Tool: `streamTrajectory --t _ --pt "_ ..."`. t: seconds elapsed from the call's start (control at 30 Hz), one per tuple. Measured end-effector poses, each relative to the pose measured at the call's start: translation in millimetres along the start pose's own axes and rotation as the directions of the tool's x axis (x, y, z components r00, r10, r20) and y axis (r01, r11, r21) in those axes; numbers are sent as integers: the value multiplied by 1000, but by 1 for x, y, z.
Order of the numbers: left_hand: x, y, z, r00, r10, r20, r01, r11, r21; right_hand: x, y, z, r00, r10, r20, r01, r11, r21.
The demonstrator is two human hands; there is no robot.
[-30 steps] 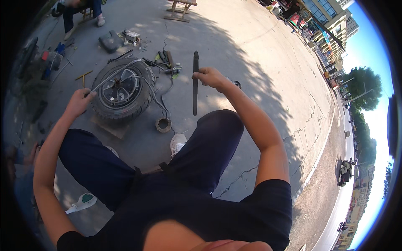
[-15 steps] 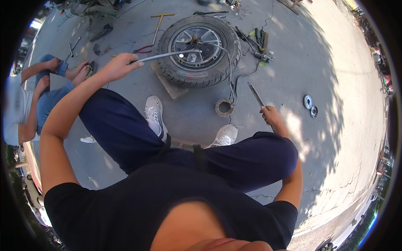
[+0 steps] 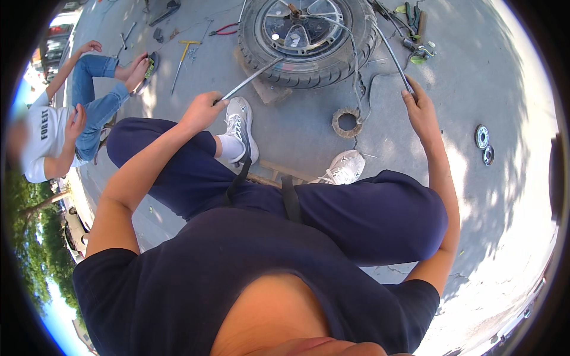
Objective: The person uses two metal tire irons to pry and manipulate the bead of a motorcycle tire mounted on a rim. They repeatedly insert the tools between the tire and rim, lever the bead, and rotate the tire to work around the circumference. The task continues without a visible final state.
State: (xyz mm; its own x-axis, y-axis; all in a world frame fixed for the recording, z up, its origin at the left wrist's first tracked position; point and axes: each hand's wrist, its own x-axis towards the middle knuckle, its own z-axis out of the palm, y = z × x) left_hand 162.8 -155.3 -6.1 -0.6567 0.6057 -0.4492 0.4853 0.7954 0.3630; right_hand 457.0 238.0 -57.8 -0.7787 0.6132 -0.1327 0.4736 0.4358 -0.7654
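Note:
A motor wheel (image 3: 317,44) with a black tyre (image 3: 309,78) lies flat on the ground ahead of my feet. My left hand (image 3: 203,113) is closed around a slim metal tyre lever (image 3: 254,76), whose far end meets the near left part of the tyre by the rim. My right hand (image 3: 421,111) grips a second tyre lever (image 3: 393,54), slanting up to the tyre's right side. Whether that tip touches the tyre I cannot tell. Cables (image 3: 354,62) run from the hub across the tyre to a ring-shaped part (image 3: 346,122) on the ground.
A board (image 3: 261,89) sits under the wheel. Pliers with red handles (image 3: 224,29) and a yellow T-handle tool (image 3: 186,53) lie to the left; more tools (image 3: 415,26) lie right of the wheel. Two round metal parts (image 3: 482,136) rest far right. Another person (image 3: 59,130) sits at the left.
The left lever has moved from over the hub to the tyre's near left edge. My right hand has moved forward, bringing its lever up beside the tyre. The view has shifted.

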Motion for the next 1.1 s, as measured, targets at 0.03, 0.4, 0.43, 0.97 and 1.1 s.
streamTrajectory --t 0.03,0.4,0.43,0.97,1.1 --pt "-2 4 5 998 -48 28 49 998 -35 2 -11 0 999 -39 11 39 999 -15" --pt "-24 5 120 971 -145 -190 37 878 -478 58 -39 -10 959 -260 117 284 904 -321" --pt "-22 1 131 968 -160 -194 37 855 -517 62 -42 -11 960 -251 127 280 898 -340" --pt "-20 -4 162 945 -170 -279 3 860 -511 82 -57 -6 948 -283 146 316 787 -529" --pt "-21 -1 159 951 -193 -240 36 844 -535 97 -66 -25 937 -245 250 345 771 -536"
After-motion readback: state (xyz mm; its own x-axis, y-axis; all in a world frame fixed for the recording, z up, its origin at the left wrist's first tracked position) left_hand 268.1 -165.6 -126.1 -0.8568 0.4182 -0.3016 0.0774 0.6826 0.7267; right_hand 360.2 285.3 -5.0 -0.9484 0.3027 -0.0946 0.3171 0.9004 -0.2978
